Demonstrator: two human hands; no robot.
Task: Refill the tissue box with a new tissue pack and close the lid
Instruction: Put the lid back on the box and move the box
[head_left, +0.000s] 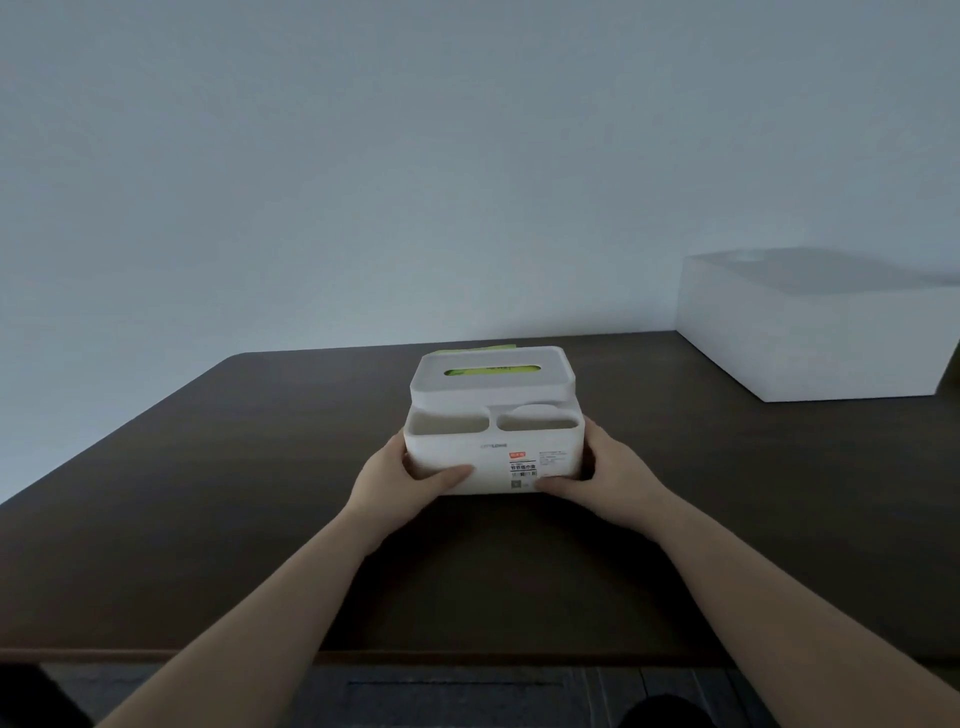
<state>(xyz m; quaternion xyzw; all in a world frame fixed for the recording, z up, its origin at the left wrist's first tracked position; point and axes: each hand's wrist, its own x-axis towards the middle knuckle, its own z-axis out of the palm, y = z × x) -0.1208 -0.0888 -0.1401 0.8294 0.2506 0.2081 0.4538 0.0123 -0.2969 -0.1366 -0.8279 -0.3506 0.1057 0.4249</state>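
A white plastic tissue box (493, 452) with two open front compartments stands on the dark table (208, 493). Its white lid (491, 376) rests on top, with a green tissue pack (488, 370) showing through the slot and a green edge poking out behind the lid. My left hand (410, 480) grips the box's left front corner, thumb on the front face. My right hand (597, 480) grips the right front corner the same way. A label with a red tag sits on the front face.
A large white rectangular box (815, 327) stands at the table's back right against the pale wall. The table's near edge (467, 657) runs under my forearms, with a dark floor below.
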